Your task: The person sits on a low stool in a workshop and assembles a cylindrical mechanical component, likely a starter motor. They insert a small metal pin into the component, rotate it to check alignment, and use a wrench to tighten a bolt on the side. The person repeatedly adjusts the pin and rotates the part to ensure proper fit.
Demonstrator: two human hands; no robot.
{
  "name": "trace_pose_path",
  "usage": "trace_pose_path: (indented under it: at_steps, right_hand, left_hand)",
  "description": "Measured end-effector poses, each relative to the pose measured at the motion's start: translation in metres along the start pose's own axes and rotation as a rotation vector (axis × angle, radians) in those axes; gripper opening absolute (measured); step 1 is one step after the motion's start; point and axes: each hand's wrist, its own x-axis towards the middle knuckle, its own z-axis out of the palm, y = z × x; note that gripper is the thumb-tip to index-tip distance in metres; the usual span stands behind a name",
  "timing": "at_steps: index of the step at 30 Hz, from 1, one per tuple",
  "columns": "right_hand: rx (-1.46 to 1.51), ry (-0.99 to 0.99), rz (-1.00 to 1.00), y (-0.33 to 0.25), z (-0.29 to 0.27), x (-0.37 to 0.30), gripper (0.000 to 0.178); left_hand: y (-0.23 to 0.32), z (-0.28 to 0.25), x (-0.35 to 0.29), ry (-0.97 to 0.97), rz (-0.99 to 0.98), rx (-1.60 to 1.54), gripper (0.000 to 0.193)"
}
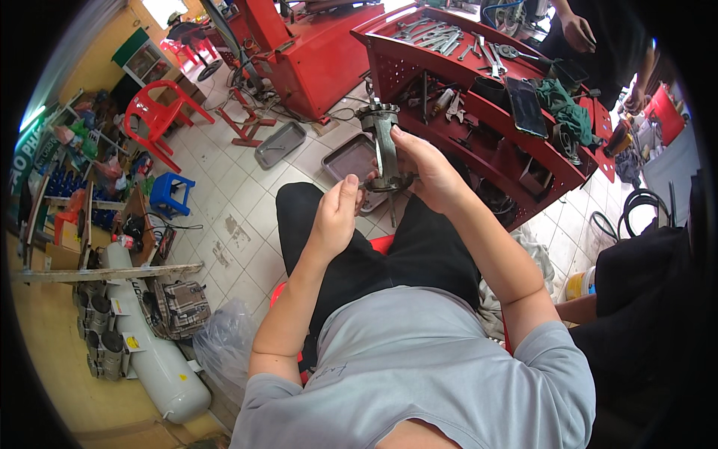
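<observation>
Above my knees I hold a dark metal machine part [386, 146], upright, with a notched round top, a cylindrical body and a wider lower flange. A thin rod points down from its lower end. My right hand [428, 170] is wrapped round its right side, the thumb pressed high on the body. Down by the flange, my left hand [338, 218] grips the lower left side with its thumb up. Fingers behind the part are partly hidden. Beyond it on the tiled floor lies a shallow grey metal tray [329, 159].
A red tool cart [479, 153] with wrenches [437, 36], a phone [526, 107] and a green cloth [562, 105] stands ahead right. Another person's hand [580, 34] is beyond it. A second tray [280, 144], red chair [153, 112] and blue stool [173, 196] are left.
</observation>
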Motion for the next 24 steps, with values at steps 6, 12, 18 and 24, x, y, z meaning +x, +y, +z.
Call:
trace_pose_path:
  at_steps: [6,12,18,24]
  right_hand:
    - [-0.020,-0.012,0.023,-0.004,-0.005,0.000,0.038]
    - [-0.013,-0.017,0.049,-0.004,-0.006,0.002,0.035]
    - [-0.006,-0.042,0.072,-0.003,-0.010,0.004,0.034]
    - [-0.011,-0.011,0.121,-0.005,-0.008,0.002,0.034]
  left_hand:
    - [0.013,0.002,-0.004,0.010,0.062,0.249,0.048]
    - [0.014,0.006,-0.005,0.040,0.116,0.273,0.043]
    - [0.016,0.008,-0.006,0.062,0.134,0.332,0.043]
    - [0.016,0.006,-0.006,0.067,0.143,0.397,0.043]
